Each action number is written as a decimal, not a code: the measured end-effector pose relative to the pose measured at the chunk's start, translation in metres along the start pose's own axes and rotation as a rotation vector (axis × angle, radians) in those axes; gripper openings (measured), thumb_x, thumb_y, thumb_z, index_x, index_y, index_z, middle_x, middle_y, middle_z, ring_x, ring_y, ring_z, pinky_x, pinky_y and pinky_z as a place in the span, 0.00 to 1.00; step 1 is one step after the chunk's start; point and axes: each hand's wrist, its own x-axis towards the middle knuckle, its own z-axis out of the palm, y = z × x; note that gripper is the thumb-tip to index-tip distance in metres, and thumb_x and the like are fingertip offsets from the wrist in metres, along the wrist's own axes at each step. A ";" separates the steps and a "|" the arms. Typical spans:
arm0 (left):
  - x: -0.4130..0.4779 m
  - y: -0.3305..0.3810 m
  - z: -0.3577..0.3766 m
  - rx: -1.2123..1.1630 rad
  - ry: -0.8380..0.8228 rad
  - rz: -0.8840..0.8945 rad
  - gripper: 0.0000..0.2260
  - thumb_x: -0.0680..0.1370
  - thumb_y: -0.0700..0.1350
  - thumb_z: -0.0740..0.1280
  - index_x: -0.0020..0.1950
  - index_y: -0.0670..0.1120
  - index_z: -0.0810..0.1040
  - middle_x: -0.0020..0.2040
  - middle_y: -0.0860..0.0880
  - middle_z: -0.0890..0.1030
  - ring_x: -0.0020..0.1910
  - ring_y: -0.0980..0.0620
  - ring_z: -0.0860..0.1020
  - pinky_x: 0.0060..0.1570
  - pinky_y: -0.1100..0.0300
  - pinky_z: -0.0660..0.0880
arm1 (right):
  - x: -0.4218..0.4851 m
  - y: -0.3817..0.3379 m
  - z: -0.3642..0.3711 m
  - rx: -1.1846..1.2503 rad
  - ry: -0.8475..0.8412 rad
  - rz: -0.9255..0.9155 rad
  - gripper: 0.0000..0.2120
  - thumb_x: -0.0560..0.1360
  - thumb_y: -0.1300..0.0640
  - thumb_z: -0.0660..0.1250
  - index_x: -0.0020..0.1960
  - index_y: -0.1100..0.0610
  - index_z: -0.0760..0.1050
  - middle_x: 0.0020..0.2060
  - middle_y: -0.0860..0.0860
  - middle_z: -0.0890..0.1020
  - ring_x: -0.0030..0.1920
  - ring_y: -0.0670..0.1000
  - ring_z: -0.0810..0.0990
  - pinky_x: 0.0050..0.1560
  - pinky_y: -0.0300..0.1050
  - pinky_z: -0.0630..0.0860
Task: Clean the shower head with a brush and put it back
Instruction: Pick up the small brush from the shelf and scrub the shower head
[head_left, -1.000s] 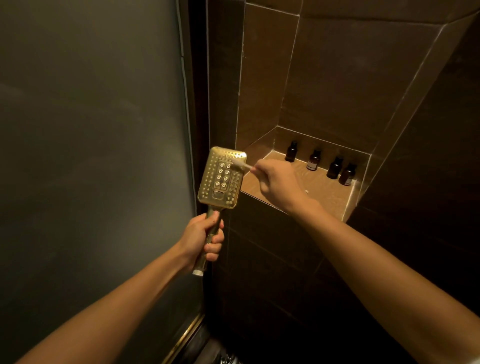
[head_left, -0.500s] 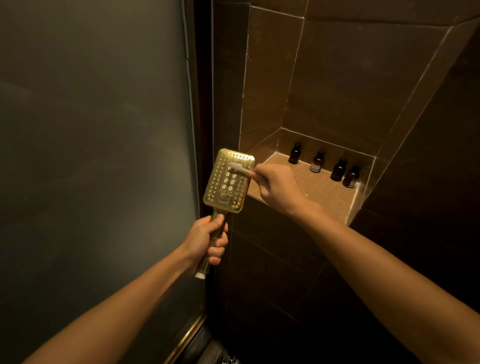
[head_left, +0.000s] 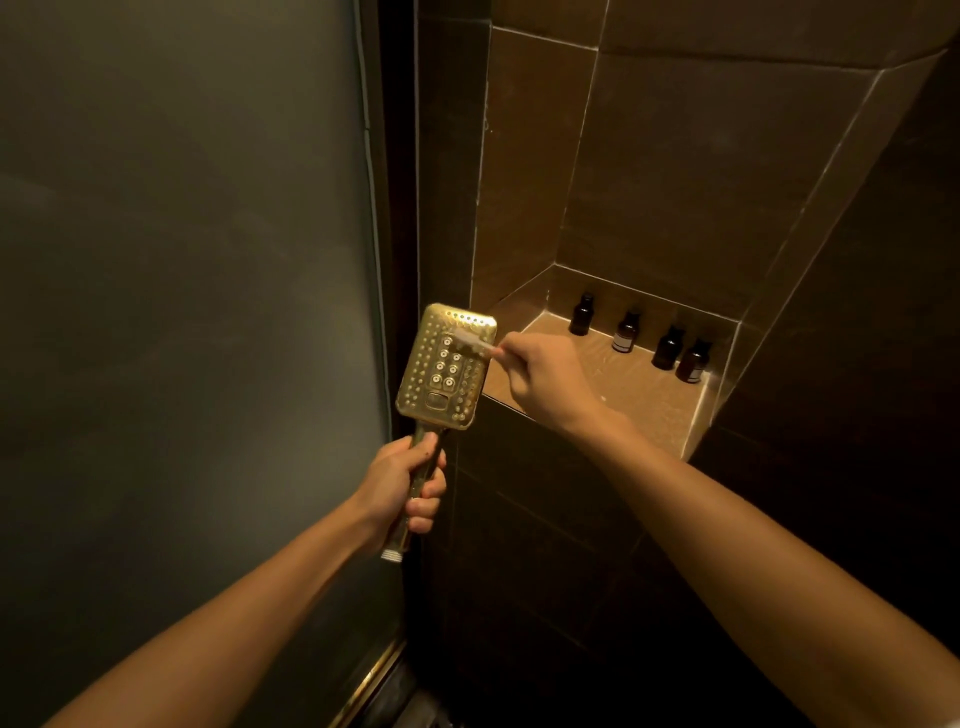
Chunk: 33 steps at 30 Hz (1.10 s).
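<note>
Right hand (head_left: 550, 382): fingers pinch 1 brush (head_left: 474, 343), its bristles on the shower head (head_left: 445, 369) face.
Left hand (head_left: 402, 483): fingers wrapped round the handle, 1 gold head held upright.
Niche shelf (head_left: 641, 397): 4 dark bottles (head_left: 668, 347), labels unreadable.

Dim, warm light falls on a recessed brown tiled niche (head_left: 649, 410), with four small dark bottles (head_left: 669, 347) lined along its back. Left of the niche stands a tall grey frosted glass panel (head_left: 182, 312); below the niche, dark brown wall tiles (head_left: 545, 561).
</note>
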 end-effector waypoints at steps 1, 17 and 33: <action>0.000 0.000 0.000 -0.001 -0.001 0.000 0.12 0.84 0.50 0.56 0.46 0.43 0.68 0.29 0.48 0.67 0.19 0.56 0.63 0.18 0.66 0.61 | 0.000 0.000 0.000 0.015 0.023 0.025 0.10 0.80 0.54 0.63 0.42 0.54 0.77 0.32 0.47 0.77 0.33 0.46 0.75 0.34 0.49 0.76; 0.004 0.002 -0.007 0.079 0.005 0.025 0.12 0.84 0.50 0.56 0.47 0.43 0.69 0.29 0.48 0.68 0.19 0.56 0.64 0.18 0.66 0.63 | 0.012 -0.007 -0.003 -0.067 0.029 0.034 0.11 0.80 0.54 0.62 0.43 0.55 0.79 0.32 0.47 0.78 0.33 0.48 0.76 0.34 0.52 0.77; 0.009 -0.002 -0.015 0.122 0.032 0.032 0.13 0.84 0.50 0.57 0.46 0.43 0.69 0.28 0.48 0.68 0.18 0.56 0.64 0.17 0.66 0.63 | 0.018 -0.006 0.000 -0.056 0.024 0.097 0.11 0.80 0.53 0.62 0.43 0.55 0.80 0.31 0.47 0.79 0.33 0.48 0.77 0.35 0.51 0.78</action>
